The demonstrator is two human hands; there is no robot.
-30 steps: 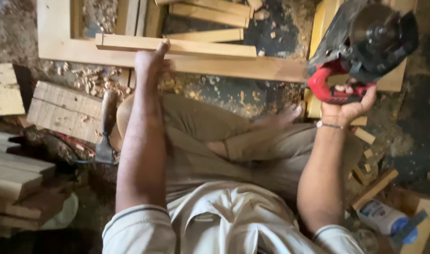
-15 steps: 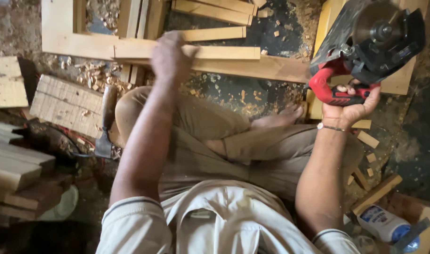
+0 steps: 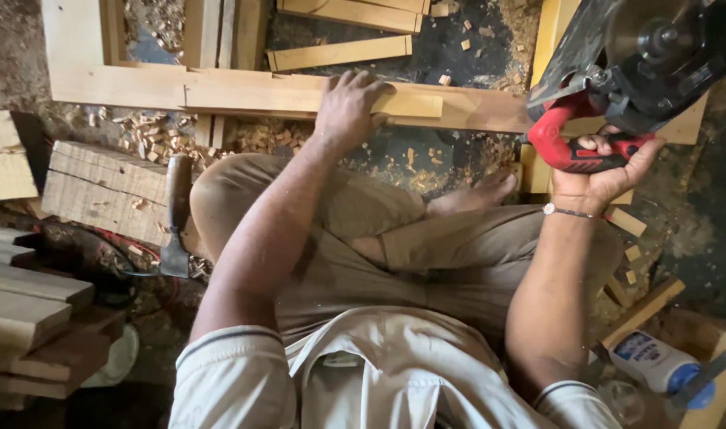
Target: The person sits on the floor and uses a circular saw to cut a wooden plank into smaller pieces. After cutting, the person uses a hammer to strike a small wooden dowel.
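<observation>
I sit cross-legged on the floor. My left hand point(image 3: 348, 107) rests palm down on a thin wooden strip point(image 3: 307, 98) that lies along a long wooden frame rail point(image 3: 116, 86) in front of my knees. My right hand point(image 3: 603, 168) grips the red handle of a black circular power saw point(image 3: 641, 59), held up in the air at the right, above the rail's right end. The saw's round blade guard faces me.
A chisel point(image 3: 177, 214) lies beside my left knee against a thick wood block point(image 3: 100, 191). Stacked planks point(image 3: 29, 318) are at the left. Wood chips litter the floor. Loose strips point(image 3: 339, 54) lie beyond the rail. A white glue bottle point(image 3: 657, 361) sits at the lower right.
My left hand has come down from the air onto the thin strip on the rail. The saw in my right hand stays raised at the right.
</observation>
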